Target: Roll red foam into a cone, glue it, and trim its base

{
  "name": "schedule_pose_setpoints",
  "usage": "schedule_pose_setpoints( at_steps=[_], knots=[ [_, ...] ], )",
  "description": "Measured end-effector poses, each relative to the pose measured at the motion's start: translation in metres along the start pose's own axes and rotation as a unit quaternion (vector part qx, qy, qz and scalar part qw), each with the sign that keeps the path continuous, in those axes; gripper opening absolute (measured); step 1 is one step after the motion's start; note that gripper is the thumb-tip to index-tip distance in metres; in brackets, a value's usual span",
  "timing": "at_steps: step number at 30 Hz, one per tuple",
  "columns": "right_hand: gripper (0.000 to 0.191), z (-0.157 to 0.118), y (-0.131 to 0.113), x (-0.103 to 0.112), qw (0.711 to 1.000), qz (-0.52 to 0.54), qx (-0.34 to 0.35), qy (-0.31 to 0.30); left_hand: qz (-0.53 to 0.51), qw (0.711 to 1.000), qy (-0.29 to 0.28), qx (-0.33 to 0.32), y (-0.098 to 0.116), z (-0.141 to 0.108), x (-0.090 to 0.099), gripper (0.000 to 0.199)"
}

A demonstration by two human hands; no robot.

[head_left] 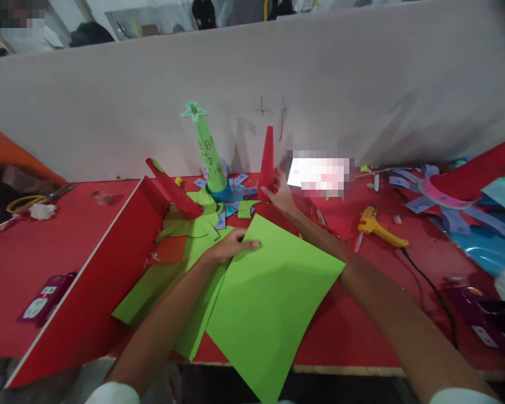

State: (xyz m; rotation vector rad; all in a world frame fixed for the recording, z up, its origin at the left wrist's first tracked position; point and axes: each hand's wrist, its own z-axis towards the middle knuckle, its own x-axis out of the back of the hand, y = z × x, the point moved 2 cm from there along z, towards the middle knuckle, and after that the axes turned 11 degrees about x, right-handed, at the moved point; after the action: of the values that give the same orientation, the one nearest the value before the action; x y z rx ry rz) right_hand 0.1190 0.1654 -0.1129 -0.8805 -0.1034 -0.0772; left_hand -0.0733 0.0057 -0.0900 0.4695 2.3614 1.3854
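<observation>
My left hand [234, 246] is closed on the upper edge of a bright green sheet [278, 297], its thumb lying on top. The sheet slants down past the table's front edge. My right hand [280, 193] reaches farther back, its fingers round the lower part of a narrow red cone [267, 163] that stands upright. Left of it, a light green cone [210, 151] with dark writing and a star on top stands in a blue ring. Another red cone [174, 191] leans over green cut-out pieces [193, 221]. More green sheets [151, 289] lie under my left forearm.
A red divider board [92, 292] stands at the left. To the right lie a yellow glue gun [381, 227] with a black cord and a lit screen [320, 173]. A grey wall [151, 101] closes off the back. A red cone in a pink ring [450, 191] is at far right.
</observation>
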Motion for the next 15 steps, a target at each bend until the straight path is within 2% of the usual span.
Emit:
schedule_pose_setpoints(
  at_steps=[8, 15],
  knots=[
    [0.101, -0.0027, -0.0015, -0.0012, 1.0, 0.014, 0.003, 0.01, 0.004, 1.0, 0.001, 0.005, -0.0003, -0.0005, 0.0002, 0.058],
    [0.098, -0.0028, -0.0065, 0.0018, 1.0, 0.002, 0.003, -0.006, 0.004, 1.0, 0.001, 0.003, -0.0009, 0.001, 0.0009, 0.058]
  ],
)
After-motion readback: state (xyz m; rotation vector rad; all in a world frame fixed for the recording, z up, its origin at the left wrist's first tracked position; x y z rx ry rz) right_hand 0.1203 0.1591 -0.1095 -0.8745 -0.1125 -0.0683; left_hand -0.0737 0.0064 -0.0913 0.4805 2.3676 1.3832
